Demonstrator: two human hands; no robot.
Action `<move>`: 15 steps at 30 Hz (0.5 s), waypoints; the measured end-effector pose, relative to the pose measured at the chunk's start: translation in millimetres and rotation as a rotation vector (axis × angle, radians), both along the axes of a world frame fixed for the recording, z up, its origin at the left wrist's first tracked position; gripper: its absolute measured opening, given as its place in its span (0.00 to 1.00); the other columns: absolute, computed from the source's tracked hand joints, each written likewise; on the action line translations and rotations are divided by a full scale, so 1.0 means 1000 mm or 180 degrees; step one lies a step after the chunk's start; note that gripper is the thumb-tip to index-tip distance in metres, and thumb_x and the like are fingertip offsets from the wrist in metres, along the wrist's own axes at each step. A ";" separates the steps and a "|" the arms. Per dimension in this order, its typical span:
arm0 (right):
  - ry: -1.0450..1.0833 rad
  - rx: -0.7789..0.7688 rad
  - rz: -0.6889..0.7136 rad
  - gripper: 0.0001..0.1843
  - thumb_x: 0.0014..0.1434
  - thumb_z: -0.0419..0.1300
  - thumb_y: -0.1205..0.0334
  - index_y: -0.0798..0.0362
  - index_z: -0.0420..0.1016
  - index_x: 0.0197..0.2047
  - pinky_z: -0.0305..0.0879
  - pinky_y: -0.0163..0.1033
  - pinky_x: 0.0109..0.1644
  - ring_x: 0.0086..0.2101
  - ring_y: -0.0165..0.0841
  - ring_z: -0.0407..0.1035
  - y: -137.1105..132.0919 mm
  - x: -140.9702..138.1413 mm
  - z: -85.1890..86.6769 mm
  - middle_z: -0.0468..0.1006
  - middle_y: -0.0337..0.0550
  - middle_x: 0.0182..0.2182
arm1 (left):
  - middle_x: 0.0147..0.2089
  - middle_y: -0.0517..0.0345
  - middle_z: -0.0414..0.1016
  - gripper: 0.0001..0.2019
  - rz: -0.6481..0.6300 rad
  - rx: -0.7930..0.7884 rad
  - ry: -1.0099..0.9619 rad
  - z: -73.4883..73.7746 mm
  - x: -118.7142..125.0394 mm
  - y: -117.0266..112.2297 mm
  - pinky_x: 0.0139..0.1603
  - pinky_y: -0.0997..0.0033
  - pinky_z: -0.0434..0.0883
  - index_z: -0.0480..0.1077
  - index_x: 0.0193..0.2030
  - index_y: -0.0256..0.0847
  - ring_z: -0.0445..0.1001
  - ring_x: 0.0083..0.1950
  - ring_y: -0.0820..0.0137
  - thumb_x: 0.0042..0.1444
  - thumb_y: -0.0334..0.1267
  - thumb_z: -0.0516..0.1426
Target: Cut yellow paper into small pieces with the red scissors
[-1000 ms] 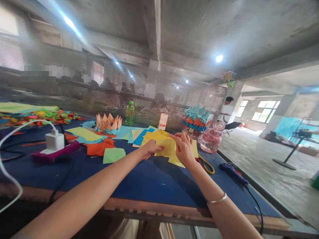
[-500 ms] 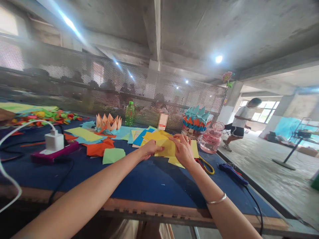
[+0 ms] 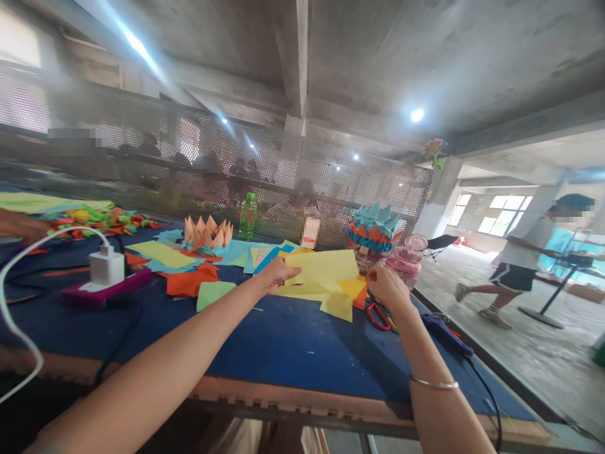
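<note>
Between my left hand's (image 3: pixel 280 275) thumb and fingers is the edge of a pale yellow paper sheet (image 3: pixel 326 270), held a little above other yellow sheets (image 3: pixel 338 305). My right hand (image 3: pixel 391 289) is off to the right of that sheet, its fingers curled together. What they hold, if anything, is hidden. Below that hand lie scissors (image 3: pixel 377 317) with red and yellow handles, partly covered by the wrist. An orange and yellow sheet (image 3: pixel 355 290) lies between the held paper and the scissors.
A folded peach paper piece (image 3: pixel 208 234) and green bottle (image 3: pixel 247 216) stand behind. Stacked blue and orange folded paper (image 3: pixel 373 226) and a pink jug (image 3: pixel 405 263) are at right. A power strip (image 3: pixel 104 289) with cables lies left. Another person's hand (image 3: pixel 21 226) is far left.
My right hand has left the yellow paper and moved right, over the scissors. The left hand still holds a yellow sheet. A person in the background has walked rightward.
</note>
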State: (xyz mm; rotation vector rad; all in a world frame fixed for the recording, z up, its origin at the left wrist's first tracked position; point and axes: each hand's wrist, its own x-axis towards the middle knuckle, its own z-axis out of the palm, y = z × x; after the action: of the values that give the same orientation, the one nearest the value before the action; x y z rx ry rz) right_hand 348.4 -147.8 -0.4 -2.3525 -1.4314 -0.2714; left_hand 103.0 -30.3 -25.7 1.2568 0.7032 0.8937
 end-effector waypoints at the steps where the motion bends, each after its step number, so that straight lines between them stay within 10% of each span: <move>1: 0.0116 -0.0682 -0.0054 0.11 0.55 0.55 0.63 0.53 0.76 0.39 0.63 0.41 0.37 0.40 0.43 0.72 -0.003 0.012 0.000 0.78 0.52 0.39 | 0.27 0.53 0.78 0.17 0.0119 0.0006 0.0022 0.001 -0.002 0.003 0.34 0.63 0.74 0.75 0.32 0.35 0.78 0.31 0.60 0.30 0.32 0.68; 9: 0.0685 -0.1590 0.0107 0.04 0.39 0.63 0.69 0.55 0.71 0.20 0.61 0.34 0.22 0.19 0.35 0.69 -0.015 0.040 -0.011 0.70 0.40 0.12 | 0.23 0.52 0.78 0.17 0.0375 -0.0006 -0.0185 0.006 -0.007 0.006 0.28 0.64 0.74 0.76 0.32 0.33 0.77 0.25 0.61 0.30 0.29 0.67; 15: 0.0544 -0.1346 0.0093 0.06 0.38 0.64 0.69 0.56 0.71 0.24 0.60 0.34 0.23 0.25 0.37 0.72 -0.010 0.038 -0.016 0.75 0.46 0.19 | 0.24 0.50 0.78 0.18 0.0406 0.0018 -0.0178 0.008 -0.008 0.006 0.28 0.63 0.74 0.77 0.35 0.32 0.77 0.26 0.60 0.31 0.30 0.68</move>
State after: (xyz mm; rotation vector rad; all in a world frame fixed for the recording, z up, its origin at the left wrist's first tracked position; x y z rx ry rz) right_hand 386.0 -157.3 -16.8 -2.5979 -1.5571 0.2622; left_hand 94.5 -24.4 -18.0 1.1975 0.7429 1.0321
